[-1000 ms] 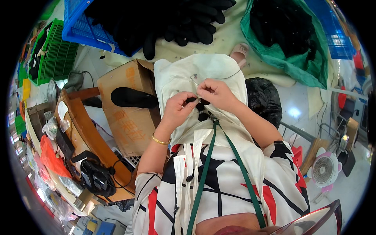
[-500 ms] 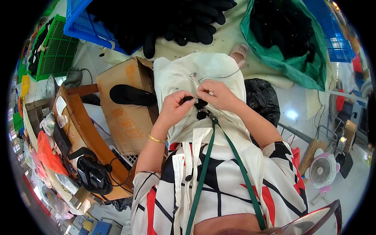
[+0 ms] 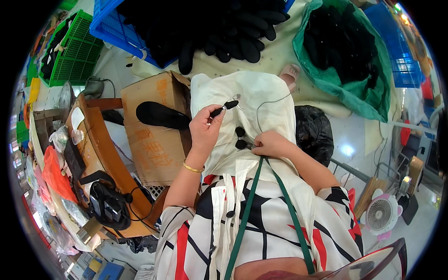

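A slim black piece (image 3: 231, 104) is pinched by the left hand (image 3: 204, 131) — long axis slanting up-right; a small metallic item (image 3: 249, 146) is clasped by the right hand (image 3: 273, 143).

Bright light glares off the floor (image 3: 346, 149), edges curving into black

Kinda staggered pose here
left hand (image 3: 204, 129) pinching further out, right hand (image 3: 272, 144) curled up and closer to the body
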